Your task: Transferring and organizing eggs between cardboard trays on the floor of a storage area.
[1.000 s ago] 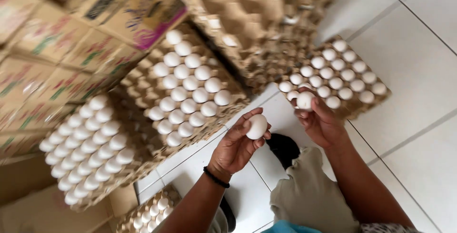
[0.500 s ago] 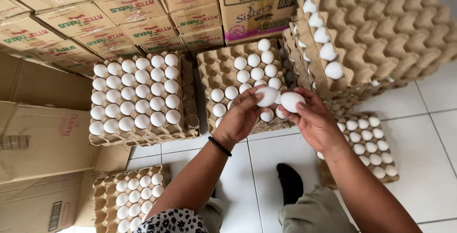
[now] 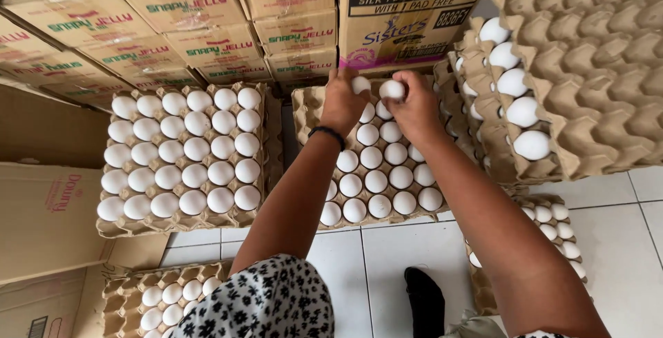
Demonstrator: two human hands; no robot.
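The left hand [image 3: 343,103] is closed around a white egg [image 3: 360,84], and the right hand [image 3: 413,107] pinches a second egg [image 3: 392,89] in its fingertips, both held over the far row of the middle egg tray [image 3: 304,113], which is partly filled with white eggs. To the left sits a full tray [image 3: 266,145] of eggs, to the right a tall stack of trays [image 3: 587,69] with eggs showing along its edge. Cardboard boxes [image 3: 207,13] stand behind, on the white tiled floor [image 3: 387,255].
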